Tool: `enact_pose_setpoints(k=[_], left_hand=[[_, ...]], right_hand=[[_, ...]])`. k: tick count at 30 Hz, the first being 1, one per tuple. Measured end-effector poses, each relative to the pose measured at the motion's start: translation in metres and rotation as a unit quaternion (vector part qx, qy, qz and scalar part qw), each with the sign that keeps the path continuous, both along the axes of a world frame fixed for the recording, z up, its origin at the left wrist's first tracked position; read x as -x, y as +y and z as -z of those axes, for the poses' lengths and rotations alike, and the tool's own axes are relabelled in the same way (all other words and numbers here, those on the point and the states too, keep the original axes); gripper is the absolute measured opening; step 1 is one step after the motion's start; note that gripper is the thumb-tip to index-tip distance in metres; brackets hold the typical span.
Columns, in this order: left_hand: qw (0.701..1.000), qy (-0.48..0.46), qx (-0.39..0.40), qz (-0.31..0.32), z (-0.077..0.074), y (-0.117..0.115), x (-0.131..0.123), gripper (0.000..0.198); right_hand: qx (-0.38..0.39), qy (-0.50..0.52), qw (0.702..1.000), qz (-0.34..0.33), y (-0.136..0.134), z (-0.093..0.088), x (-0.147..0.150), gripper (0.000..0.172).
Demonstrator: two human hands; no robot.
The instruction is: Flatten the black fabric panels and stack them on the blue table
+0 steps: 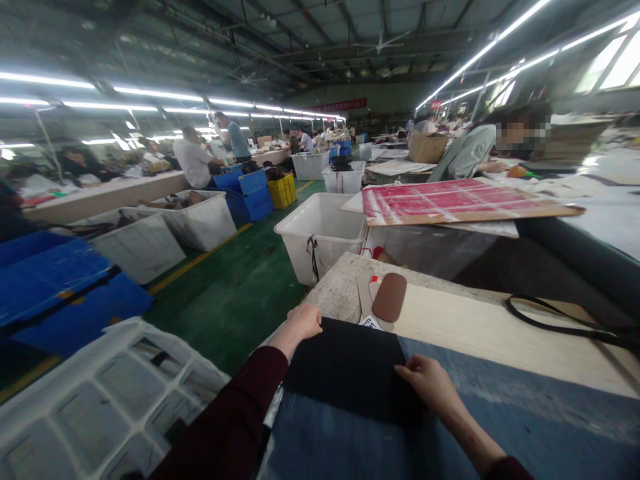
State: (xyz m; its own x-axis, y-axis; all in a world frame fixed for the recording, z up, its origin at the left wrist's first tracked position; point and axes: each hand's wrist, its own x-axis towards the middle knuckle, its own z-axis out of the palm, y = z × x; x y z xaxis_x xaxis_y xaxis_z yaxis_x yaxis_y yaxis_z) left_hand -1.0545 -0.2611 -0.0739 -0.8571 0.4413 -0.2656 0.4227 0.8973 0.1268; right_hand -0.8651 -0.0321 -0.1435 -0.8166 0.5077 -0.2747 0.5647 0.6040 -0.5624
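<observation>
Two bare hands are on the black sheet [350, 367] as I look down through the head view, my only feed from this bench. I see it lying flat over a blue-grey surface [490, 413], just short of a pale wooden board [460, 320]. At its far left corner I have the left hand [303, 323] closed, fingers curled tight on the edge. At the right edge I find the right hand [427, 380] with thumb and forefinger pinched together on the sheet (the other fingers are curled in, so I cannot tell what they touch). Just beyond the sheet I make out a brown rounded piece [390, 297] resting partly on paler pieces, with a printed white label [370, 323] beside them. To the right, a black strap [555, 315] loops over the wooden board. Past the bench I have a white bin [323, 227] on the green floor [240, 287] and, right of it, a red-marked board [450, 200]; behind that, a co-worker in a grey-green top [465, 153] leans forward.
</observation>
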Motion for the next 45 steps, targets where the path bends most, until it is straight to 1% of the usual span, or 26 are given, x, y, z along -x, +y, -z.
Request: enact_pose_setpoints(k=[7,15,22,29,33,36,38,41,43,45], left_hand=[[1.0,0.008,-0.012,-0.001,0.001,-0.004,-0.002,0.019],[0.999,-0.022,-0.034,-0.014,0.004,-0.007,0.006,0.018],[0.998,-0.034,-0.043,-0.034,0.009,-0.004,0.01,0.016],[0.998,-0.022,-0.041,-0.032,0.014,-0.002,0.009,0.013],[0.999,0.005,-0.043,-0.028,0.013,-0.001,0.005,0.016],[0.997,0.052,-0.051,-0.025,0.009,0.002,-0.008,0.023],[0.994,0.086,-0.068,-0.007,0.006,0.005,-0.025,0.022],[0.984,0.115,-0.12,0.065,0.005,0.01,-0.059,0.014],[0.976,0.114,-0.148,0.116,0.007,0.011,-0.082,0.014],[0.972,0.104,-0.153,0.146,0.011,0.011,-0.1,0.016]], right_hand=[[0.008,0.006,1.0,0.007,0.001,0.001,0.0,0.021],[0.023,0.014,1.0,0.013,0.003,0.005,0.0,0.02],[0.038,0.013,0.999,0.02,0.003,0.005,-0.001,0.019],[0.022,0.025,0.999,0.027,0.003,0.002,-0.002,0.017],[0.027,0.025,0.999,0.04,0.001,-0.001,-0.003,0.017],[0.034,0.026,0.998,0.042,0.0,-0.004,-0.005,0.016],[0.038,0.026,0.998,0.044,-0.001,-0.006,-0.005,0.016],[0.041,0.028,0.998,0.046,-0.001,-0.007,-0.005,0.015],[0.042,0.029,0.998,0.047,-0.001,-0.007,-0.006,0.015],[0.042,0.03,0.997,0.049,-0.001,-0.007,-0.006,0.015]])
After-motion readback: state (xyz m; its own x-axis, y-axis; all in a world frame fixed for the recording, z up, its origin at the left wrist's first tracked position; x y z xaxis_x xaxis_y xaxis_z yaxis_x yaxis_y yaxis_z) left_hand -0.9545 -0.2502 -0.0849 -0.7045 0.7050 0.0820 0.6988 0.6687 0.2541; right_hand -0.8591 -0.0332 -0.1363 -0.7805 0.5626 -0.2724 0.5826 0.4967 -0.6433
